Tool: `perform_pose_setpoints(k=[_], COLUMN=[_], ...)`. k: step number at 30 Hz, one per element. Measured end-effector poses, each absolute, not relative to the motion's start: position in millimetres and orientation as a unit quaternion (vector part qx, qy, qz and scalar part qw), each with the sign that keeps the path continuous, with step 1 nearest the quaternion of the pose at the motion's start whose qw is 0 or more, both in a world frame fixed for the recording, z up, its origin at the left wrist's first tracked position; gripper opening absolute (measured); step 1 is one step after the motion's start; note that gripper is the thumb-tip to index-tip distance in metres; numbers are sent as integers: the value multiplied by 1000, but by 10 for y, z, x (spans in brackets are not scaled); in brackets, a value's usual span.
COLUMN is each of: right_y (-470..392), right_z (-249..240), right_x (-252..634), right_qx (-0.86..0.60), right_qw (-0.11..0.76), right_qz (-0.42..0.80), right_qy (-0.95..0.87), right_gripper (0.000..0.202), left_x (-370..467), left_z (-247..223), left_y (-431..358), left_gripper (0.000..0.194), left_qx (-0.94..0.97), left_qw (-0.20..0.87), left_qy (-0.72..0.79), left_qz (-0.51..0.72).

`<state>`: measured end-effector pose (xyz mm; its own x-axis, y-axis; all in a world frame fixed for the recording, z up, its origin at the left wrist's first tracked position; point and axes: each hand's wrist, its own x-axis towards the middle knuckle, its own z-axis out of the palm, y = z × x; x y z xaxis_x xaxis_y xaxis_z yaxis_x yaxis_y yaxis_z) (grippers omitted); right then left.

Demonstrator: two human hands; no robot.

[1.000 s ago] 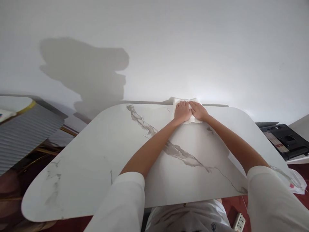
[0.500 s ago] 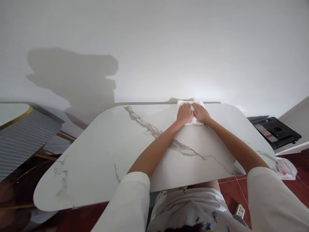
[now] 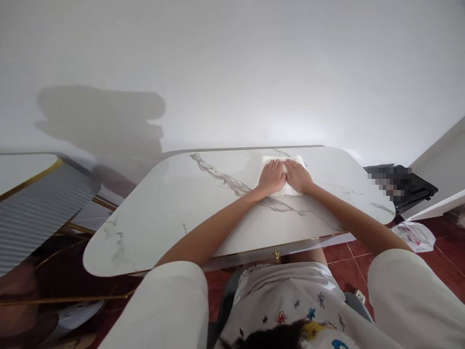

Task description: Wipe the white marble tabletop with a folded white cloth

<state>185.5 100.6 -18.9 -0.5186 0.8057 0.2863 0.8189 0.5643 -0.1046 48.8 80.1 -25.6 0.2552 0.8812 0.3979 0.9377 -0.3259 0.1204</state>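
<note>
A white cloth (image 3: 290, 192), perhaps a paper towel, lies flat on the white marble-patterned tabletop (image 3: 163, 203), right of its middle. My left hand (image 3: 273, 176) rests palm down on it, fingers stretched out and pointing away from me. Beside it, my right hand (image 3: 297, 175) presses on the same cloth, also flat, with its fingers angled to the left. The two hands touch or nearly touch at the thumbs. Both cover the centre of the cloth, so only its edges show.
A white wall (image 3: 232, 72) stands behind the table. To the right are a black case-like object (image 3: 417, 186), partly blurred, and a clear plastic bag (image 3: 414, 236) on the red tiled floor (image 3: 363, 264). Another gold-trimmed table (image 3: 25, 169) is at the left. A gold knob (image 3: 276, 255) sits on the front edge.
Both hands have drawn the cloth from the table's far edge a little toward me. The view has shifted, and more of the table's front side shows.
</note>
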Motion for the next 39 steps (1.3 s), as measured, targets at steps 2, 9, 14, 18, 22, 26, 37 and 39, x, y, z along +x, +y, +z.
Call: perform_pose_setpoints(k=[2,9,14,18,22,26,37,39], right_y=[836,243,-97,-292,-427,-436,282,475], right_z=[-193,-205,-197,-175,-162,-178,-235,-231], right_x=[1840,1810,1839,1922,2078,2278,2610,2615], right_qx=[-464,-441,-422,-413,-409,-404,-412,-407], right_qw=[153,169,170,163,158,168,148,145], right_qz=[-18,-19,-7,6,16,19,-17,-24], right_qy=[-873,-882,-891,-896,-898,-899,-899,-902], right_gripper=[52,52,54,54,56,57,56,55], left_x=[457,402,423,513,665,838,1153,1172], left_z=[-268,-272,-258,-226,-189,-172,-166,-185], left_y=[641,27,-382,-626,-774,-777,-82,93], left_gripper=[46,50,52,52,53,53,54,54], left_qx=[-790,-786,-772,-765,-765,-771,-784,-779], left_qw=[75,74,74,55,42,35,10,14], left_qy=[-576,-591,-609,-624,-626,-616,-595,-601], left_qz=[-195,-166,-166,-151,-144,-157,-174,-179])
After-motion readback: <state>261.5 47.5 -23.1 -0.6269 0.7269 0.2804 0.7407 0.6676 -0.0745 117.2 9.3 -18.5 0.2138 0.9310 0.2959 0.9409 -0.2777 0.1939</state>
